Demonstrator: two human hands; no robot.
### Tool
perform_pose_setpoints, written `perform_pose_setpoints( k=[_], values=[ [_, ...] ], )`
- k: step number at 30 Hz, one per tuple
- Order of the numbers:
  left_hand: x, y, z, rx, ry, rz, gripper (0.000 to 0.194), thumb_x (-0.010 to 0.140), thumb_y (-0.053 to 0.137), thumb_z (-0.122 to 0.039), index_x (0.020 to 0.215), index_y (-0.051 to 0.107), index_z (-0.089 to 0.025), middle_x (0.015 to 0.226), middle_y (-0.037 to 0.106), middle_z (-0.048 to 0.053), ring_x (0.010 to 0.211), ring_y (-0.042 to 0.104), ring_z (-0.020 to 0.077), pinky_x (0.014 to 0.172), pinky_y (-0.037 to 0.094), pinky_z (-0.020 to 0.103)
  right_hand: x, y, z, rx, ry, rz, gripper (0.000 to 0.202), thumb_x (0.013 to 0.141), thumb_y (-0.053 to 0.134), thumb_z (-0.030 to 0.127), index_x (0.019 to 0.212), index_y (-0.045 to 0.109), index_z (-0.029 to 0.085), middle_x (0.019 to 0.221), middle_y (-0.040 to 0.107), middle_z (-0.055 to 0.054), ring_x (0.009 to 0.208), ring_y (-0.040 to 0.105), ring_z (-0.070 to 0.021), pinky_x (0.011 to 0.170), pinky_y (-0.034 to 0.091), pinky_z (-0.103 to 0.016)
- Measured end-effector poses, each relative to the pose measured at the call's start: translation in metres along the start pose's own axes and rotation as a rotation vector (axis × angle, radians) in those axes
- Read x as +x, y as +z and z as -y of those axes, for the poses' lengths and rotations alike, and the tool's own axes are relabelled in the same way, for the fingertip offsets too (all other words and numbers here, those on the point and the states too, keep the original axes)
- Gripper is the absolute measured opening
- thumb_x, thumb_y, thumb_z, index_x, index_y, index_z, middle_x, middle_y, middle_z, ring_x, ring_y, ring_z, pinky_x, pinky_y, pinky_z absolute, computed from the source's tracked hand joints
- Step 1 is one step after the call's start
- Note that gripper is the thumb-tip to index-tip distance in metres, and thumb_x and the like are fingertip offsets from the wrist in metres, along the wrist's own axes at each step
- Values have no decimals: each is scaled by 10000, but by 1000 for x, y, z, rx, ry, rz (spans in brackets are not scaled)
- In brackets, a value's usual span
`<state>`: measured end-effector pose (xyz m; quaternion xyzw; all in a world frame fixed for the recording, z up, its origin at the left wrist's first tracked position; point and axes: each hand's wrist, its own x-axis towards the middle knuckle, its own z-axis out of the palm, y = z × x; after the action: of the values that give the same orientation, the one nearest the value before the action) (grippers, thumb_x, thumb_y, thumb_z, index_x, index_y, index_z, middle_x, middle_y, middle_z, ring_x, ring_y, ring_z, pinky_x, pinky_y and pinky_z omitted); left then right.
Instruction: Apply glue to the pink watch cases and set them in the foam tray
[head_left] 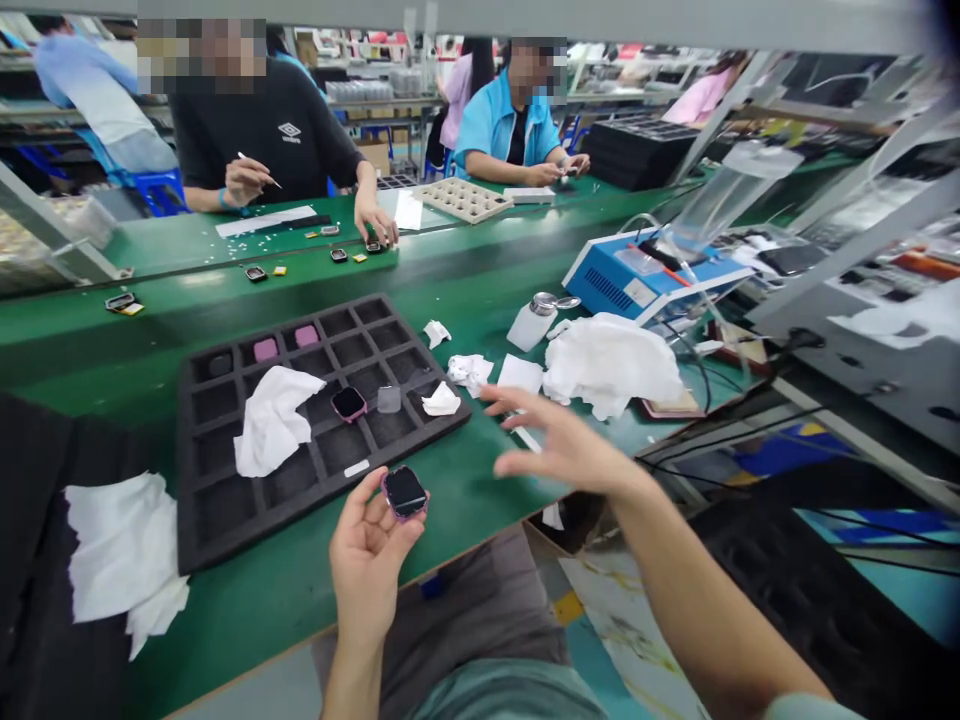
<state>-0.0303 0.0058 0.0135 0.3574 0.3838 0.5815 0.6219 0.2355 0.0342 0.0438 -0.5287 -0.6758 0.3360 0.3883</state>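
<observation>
Between the fingers and thumb of my left hand [375,550] is a smartwatch case [405,492] with a black screen and a purple-pink frame, its screen facing up. My right hand [574,445] is raised over the table's right part, fingers stretched apart, holding nothing. Under and beyond its fingertips lie a crumpled tissue [470,373], a flat white square [520,374] and a thin white strip [527,436]. Left of both hands, a black foam tray [247,520] bears another purple-framed watch case [349,404], purple pieces [306,336], a clear square film [388,399] and a white cloth [277,420].
At the right stand a white pump bottle [532,322], a heap of white cloth [611,365] and a blue machine [637,275]. More cloth [120,550] lies at the left. Across the green bench [480,270], co-workers [262,130] handle small watch parts.
</observation>
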Motion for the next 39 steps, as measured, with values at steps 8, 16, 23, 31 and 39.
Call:
perform_pose_setpoints(
  k=[8,16,23,31,39],
  values=[
    [1,3,0,0,-22,-72,567,653,966,-239,1153,700,-204,998,835,78,891,824,260,792,680,310,20,-39,-33,-217,230,-379,368,832,676,426,1060,781,157,874,789,-101,752,710,-218,732,602,-384],
    [1,2,-2,-19,-13,-104,556,657,967,-226,1144,701,-194,1017,831,85,904,824,247,797,674,283,50,-38,-29,-445,221,-387,292,884,610,310,1064,795,174,999,814,-110,817,716,-243,843,574,-417],
    [1,-5,3,3,-31,-65,548,701,942,-206,1193,701,-208,1092,818,90,961,817,256,842,675,310,73,-54,-34,-613,286,-281,249,887,628,265,1030,807,168,974,823,-114,856,735,-262,818,548,-382],
    [0,-6,2,36,-50,-69,581,691,945,-219,1215,694,-196,1094,809,106,958,813,269,848,675,341,165,-6,-18,-692,204,-194,302,939,597,370,1108,777,197,1146,783,-110,1046,712,-266,893,532,-357],
    [-2,-8,5,23,-53,-77,567,695,940,-238,1208,700,-210,1107,803,103,945,812,263,812,675,325,202,-9,-16,-706,234,-146,228,899,620,302,955,800,175,1021,794,-123,957,713,-261,853,536,-354]
  ],
)
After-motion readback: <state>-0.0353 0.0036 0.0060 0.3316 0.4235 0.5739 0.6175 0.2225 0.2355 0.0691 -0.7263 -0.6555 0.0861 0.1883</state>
